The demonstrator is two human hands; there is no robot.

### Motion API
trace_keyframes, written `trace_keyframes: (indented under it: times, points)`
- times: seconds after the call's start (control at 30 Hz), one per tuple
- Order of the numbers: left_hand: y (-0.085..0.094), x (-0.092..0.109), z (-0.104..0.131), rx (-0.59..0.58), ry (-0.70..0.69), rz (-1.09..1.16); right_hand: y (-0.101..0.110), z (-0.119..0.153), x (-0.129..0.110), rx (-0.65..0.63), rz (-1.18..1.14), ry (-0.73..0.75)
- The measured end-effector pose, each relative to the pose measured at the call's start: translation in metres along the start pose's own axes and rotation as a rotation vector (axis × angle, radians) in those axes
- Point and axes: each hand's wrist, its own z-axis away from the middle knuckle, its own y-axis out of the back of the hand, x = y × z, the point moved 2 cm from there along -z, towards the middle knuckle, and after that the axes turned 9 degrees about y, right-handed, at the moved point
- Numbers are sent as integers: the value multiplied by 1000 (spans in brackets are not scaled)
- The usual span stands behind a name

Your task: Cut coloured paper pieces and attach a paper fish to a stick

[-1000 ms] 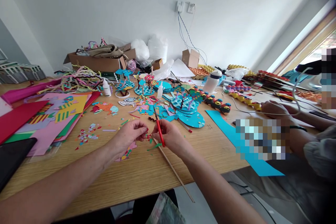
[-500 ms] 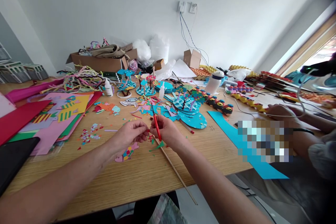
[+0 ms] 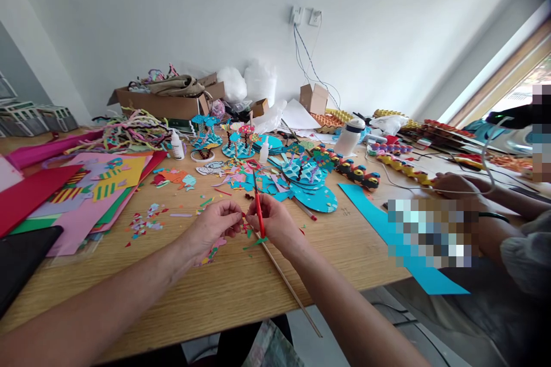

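Red-handled scissors are in my right hand, blades pointing up and away. My left hand is closed in a pinch just left of it, on a small red paper piece between the two hands. Under my hands lies a pink fish with coloured spots, partly hidden by my left wrist. Green paper scraps sit below the scissors handles. A thin wooden stick runs from beneath my right hand past the table's front edge.
Coloured paper sheets lie left, with a dark tablet-like object. Blue paper ovals, glue bottles and scraps spread ahead. A blue strip lies right, near another person's hands.
My left hand has shifted slightly and covers more of the spotted fish. The scissors are a little more upright in my right hand. A small red scrap now shows beside my right wrist.
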Motion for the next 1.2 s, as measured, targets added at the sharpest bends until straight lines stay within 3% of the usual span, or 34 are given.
trace_keyframes:
  times: [0.13, 0.27, 0.67, 0.83, 1.2]
  points:
    - [3, 2, -4, -2, -65, -160, 4, -3, 2, -33, 164, 42]
    - [1, 4, -5, 6, -58, -234, 2, -5, 4, -74, 170, 76]
    - [-11, 0, 7, 2, 8, 75, -1, 1, -4, 117, -47, 33]
    - [-11, -3, 5, -50, -13, 212, -3, 3, -3, 125, -58, 40]
    - [-10, 0, 9, 32, 29, 93, -5, 5, -5, 88, -81, 5]
